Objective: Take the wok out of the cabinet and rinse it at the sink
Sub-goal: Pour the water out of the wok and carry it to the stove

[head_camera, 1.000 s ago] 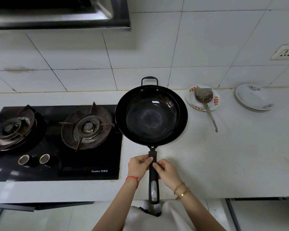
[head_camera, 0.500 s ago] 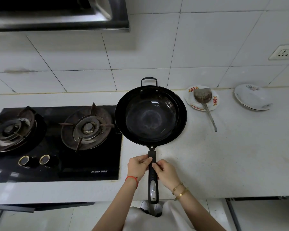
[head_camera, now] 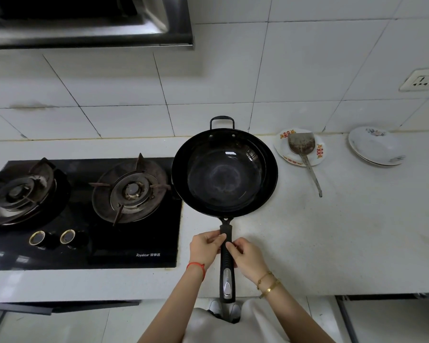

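A black wok [head_camera: 224, 173] sits on the white countertop [head_camera: 332, 231], just right of the gas stove. Its long black handle [head_camera: 227, 266] points toward me and sticks out past the counter's front edge. My left hand [head_camera: 204, 246] holds the handle from the left side, thumb on top. My right hand [head_camera: 248, 258] pinches the handle from the right, fingertips on it. No sink or cabinet is in view.
A black two-burner gas stove [head_camera: 84, 209] fills the left of the counter. A metal spatula [head_camera: 305, 154] lies on a patterned plate [head_camera: 285, 149] behind and right of the wok. Stacked white plates [head_camera: 374, 147] stand at the far right. A range hood [head_camera: 89, 23] hangs above.
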The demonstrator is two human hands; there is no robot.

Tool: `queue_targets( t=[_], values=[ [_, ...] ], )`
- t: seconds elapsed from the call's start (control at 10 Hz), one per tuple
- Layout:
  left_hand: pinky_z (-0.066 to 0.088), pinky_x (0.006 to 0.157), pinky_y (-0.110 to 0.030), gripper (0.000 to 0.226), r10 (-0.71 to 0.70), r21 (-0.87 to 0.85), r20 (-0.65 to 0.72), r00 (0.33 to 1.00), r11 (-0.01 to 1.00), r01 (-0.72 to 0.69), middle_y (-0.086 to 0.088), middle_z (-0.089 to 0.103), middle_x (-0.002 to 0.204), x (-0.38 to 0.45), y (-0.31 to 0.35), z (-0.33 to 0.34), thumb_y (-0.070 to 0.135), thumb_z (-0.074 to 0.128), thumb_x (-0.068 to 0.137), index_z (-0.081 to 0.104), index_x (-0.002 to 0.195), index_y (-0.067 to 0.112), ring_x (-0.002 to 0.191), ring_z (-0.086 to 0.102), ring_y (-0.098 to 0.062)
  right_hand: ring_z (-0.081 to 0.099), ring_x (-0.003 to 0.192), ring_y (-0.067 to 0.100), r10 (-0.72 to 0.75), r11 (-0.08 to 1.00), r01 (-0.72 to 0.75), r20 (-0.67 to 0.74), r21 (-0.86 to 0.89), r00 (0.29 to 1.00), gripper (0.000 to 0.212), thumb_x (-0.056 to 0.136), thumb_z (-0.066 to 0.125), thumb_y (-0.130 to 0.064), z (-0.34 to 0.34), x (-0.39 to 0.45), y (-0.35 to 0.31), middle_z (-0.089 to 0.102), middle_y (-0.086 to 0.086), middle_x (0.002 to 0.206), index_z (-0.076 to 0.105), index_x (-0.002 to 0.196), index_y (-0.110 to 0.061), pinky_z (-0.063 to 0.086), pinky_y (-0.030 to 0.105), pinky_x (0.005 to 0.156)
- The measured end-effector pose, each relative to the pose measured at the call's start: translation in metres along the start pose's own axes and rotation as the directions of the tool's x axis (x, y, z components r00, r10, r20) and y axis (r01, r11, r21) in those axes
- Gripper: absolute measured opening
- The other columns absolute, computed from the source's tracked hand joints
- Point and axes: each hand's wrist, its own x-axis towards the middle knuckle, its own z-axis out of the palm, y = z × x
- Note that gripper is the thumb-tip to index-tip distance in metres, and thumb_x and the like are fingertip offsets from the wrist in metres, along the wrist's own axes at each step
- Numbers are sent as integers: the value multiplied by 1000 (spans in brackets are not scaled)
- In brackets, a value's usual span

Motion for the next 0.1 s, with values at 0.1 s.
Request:
queue_targets(
  t=[0.1],
  values=[
    [60,84,-34,28,12,67,-20,1000,998,-11,-5,77,88,-3,3,-2,15,69,89,70,115,6,84,75,-18,68,68,20,-7,1000,7,7,-22,1000,23,96,52,-35,-5,0,-3,66,0,73,59,90,-13,59,41,72]
  ],
)
